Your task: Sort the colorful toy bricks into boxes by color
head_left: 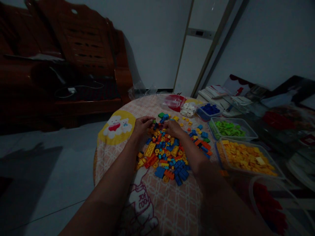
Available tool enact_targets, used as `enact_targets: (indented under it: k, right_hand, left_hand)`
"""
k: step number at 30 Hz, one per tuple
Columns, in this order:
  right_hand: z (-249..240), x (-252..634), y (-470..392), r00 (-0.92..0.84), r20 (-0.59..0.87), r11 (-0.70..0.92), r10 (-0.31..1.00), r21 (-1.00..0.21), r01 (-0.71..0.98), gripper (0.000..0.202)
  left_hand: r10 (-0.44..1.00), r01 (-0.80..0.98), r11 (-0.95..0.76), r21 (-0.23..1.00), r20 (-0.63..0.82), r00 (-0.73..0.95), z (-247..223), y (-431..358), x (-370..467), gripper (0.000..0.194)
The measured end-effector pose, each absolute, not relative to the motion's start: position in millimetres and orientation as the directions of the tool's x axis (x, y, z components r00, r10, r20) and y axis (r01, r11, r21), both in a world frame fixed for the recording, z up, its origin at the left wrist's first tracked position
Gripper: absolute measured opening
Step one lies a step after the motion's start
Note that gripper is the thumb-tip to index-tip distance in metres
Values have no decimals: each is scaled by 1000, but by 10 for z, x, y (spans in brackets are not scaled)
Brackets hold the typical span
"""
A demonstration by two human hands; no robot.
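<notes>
A pile of mixed toy bricks point(163, 152) in yellow, orange and blue lies on the round table point(172, 193). At the pile's far left edge, my left hand point(143, 126) pinches a small green brick point(154, 121) between thumb and fingertips. My right hand point(173, 127) reaches over the far side of the pile, its fingers bent down among the bricks; whether they grip one is too dark to tell. A green brick point(161, 115) and a blue brick point(165, 116) lie just beyond the hands.
Along the right stand tubs of blue bricks point(210, 109), light green bricks point(228, 128), yellow bricks point(246, 157) and red bricks point(268, 206). White bricks point(188, 109) lie near a red dish point(176, 102) at the back. A wooden bench point(83, 49) is behind left.
</notes>
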State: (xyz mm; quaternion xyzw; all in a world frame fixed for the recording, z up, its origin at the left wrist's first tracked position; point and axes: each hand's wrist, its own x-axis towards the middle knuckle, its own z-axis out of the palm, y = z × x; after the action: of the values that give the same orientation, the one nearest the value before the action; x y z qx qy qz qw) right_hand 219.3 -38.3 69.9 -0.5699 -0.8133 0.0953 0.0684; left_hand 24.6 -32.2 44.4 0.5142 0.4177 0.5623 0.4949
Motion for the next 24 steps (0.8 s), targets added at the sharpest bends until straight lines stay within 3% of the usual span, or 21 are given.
enact_targets:
  k: [3, 5, 8, 10, 15, 24]
  right_hand:
    - [744, 2266, -550, -372, -87, 311, 924, -394, 865, 10]
    - [770, 2329, -679, -391, -125, 259, 912, -565, 784, 7]
    - [773, 2419, -831, -378, -130, 115, 917, -820, 561, 15]
    - [753, 2461, -876, -303, -129, 7, 944, -912, 410, 18]
    - [731, 2475, -856, -112, -141, -118, 984, -975, 189, 17]
    - [701, 2209, -866, -113, -127, -116, 985, -988, 101, 16]
  left_hand:
    - [985, -133, -138, 981, 150, 84, 463, -337, 242, 32]
    - [979, -128, -127, 984, 145, 142, 463, -347, 245, 35]
    - [966, -119, -102, 988, 127, 224, 468, -371, 264, 38]
    - [957, -110, -81, 991, 108, 269, 484, -396, 283, 39]
    - [943, -77, -39, 996, 62, 326, 540, -459, 317, 43]
    - [903, -131, -33, 991, 85, 420, 553, -479, 391, 36]
